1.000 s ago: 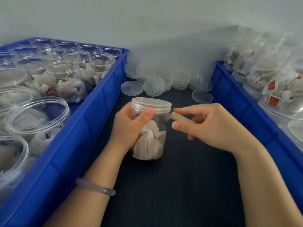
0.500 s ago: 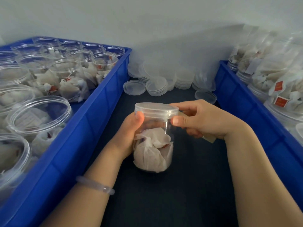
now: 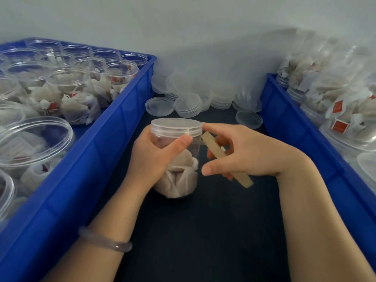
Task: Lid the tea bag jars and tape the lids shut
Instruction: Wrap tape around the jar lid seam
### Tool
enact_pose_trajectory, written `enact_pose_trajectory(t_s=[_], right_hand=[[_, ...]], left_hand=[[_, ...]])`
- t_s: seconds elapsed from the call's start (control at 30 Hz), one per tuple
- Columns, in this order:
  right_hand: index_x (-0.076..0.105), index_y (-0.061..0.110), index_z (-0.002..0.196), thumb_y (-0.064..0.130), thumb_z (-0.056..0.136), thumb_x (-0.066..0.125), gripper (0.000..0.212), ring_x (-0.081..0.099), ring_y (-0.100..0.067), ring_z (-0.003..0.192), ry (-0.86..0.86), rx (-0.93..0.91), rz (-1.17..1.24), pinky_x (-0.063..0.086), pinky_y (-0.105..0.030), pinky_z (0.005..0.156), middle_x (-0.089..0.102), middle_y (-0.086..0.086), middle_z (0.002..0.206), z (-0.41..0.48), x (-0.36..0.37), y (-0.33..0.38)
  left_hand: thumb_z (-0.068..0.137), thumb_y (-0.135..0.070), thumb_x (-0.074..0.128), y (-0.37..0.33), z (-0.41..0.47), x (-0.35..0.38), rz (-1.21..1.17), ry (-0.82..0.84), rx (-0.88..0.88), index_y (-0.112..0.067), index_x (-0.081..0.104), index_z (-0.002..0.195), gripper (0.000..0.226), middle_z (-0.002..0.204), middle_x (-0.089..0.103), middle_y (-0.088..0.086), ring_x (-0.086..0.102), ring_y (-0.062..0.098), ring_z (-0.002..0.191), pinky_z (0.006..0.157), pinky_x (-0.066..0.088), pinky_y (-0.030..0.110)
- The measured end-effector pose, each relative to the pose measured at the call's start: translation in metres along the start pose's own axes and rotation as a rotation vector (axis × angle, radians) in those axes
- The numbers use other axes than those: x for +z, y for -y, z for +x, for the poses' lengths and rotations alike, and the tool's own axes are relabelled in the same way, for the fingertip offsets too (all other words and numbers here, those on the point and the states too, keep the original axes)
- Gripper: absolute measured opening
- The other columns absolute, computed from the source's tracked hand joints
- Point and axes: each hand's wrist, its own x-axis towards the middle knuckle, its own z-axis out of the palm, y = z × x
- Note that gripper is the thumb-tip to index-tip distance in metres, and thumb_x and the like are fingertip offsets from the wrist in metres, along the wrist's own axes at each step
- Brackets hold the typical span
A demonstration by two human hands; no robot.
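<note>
A clear jar [image 3: 176, 159] full of tea bags [image 3: 179, 180] stands in the middle of the dark table [image 3: 203, 231], between two blue bins. A clear lid [image 3: 176, 125] sits on top of the jar.

The left hand [image 3: 151, 157] is wrapped around the left side of the jar and holds it. Its thumb lies across the front, just under the lid. A pale bracelet [image 3: 105, 240] is on the left wrist.

The right hand [image 3: 240, 153] is just to the right of the jar. Its pointing finger touches the edge of the lid. The hand holds a flat tan strip [image 3: 225, 159]. The top end of the strip is by the lid, and the low end sticks out under the hand. A thin bit of clear tape [image 3: 198, 141] seems to run from the strip to the jar, but it is hard to see.

The left blue bin [image 3: 114, 139] along the left edge of the table holds many open jars with tea bags. The right blue bin [image 3: 289, 123] along the right edge holds jars with lids on. A pile of loose lids [image 3: 203, 94] lies at the far edge of the table, by the wall
</note>
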Motion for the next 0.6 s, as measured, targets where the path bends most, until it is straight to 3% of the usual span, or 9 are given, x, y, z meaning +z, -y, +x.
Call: enact_pose_trajectory(t_s=[0.1,0.2,0.33,0.5,0.6], right_hand=[[0.044,0.043,0.137,0.061,0.062,0.067,0.081,0.057,0.01,0.058,-0.147,0.05,-0.057,0.038,-0.014,0.058,0.068,0.012,0.081,-0.003,-0.004,0.001],[0.055,0.044,0.125,0.07,0.052,0.054,0.077,0.057,0.003,0.049,-0.21,0.054,-0.016,0.042,-0.015,0.052,0.069,0.012,0.064,-0.006,-0.006,0.002],[0.063,0.054,0.101,0.071,0.047,0.058,0.057,0.051,-0.002,0.047,-0.213,0.044,0.056,0.041,-0.011,0.047,0.069,0.006,0.064,-0.004,-0.008,-0.002],[0.058,0.054,0.101,0.064,0.055,0.064,0.048,0.047,0.0,0.047,-0.114,0.009,0.145,0.04,-0.012,0.047,0.058,0.009,0.059,0.002,-0.002,-0.004],[0.06,0.052,0.106,0.067,0.054,0.065,0.055,0.044,-0.004,0.048,-0.081,0.002,0.201,0.039,-0.016,0.046,0.054,0.0,0.068,0.008,0.003,-0.006]], left_hand=[[0.049,-0.071,0.073,0.001,0.002,-0.006,-0.038,0.06,-0.025,-0.029,0.063,0.099,0.066,0.093,0.072,-0.014,0.068,0.003,0.087,0.069,0.052,0.016],[0.051,-0.065,0.074,0.0,0.002,-0.008,-0.119,0.139,-0.059,-0.026,0.064,0.098,0.061,0.09,0.073,-0.006,0.07,0.011,0.085,0.071,0.052,0.027],[0.048,-0.074,0.075,-0.002,0.001,-0.009,-0.183,0.258,-0.051,-0.022,0.065,0.101,0.075,0.091,0.073,-0.003,0.069,0.013,0.086,0.068,0.053,0.023],[0.05,-0.067,0.079,0.005,-0.001,-0.011,-0.352,0.46,-0.128,-0.028,0.075,0.099,0.063,0.097,0.073,0.001,0.069,0.015,0.091,0.072,0.055,0.025],[0.045,-0.073,0.077,0.006,-0.003,-0.013,-0.355,0.484,-0.18,-0.023,0.071,0.11,0.082,0.107,0.071,0.007,0.067,0.023,0.101,0.082,0.057,0.034]])
